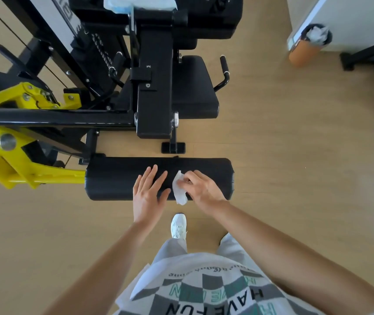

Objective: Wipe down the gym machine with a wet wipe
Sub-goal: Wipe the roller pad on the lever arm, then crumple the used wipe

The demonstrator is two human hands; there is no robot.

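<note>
A black gym machine (154, 87) with yellow arms stands in front of me, and its black roller pad (113, 178) lies crosswise nearest to me. My right hand (200, 187) pinches a white wet wipe (179, 189) and holds it against the pad's middle. My left hand (148, 192) rests flat on the pad just left of the wipe, fingers straight and spread.
A packet of wipes (136, 3) lies on top of the machine at the far end. An orange bin (308, 45) with crumpled paper stands at the back right by a white wall. Wooden floor surrounds the machine. My white shoe (178, 226) is below the pad.
</note>
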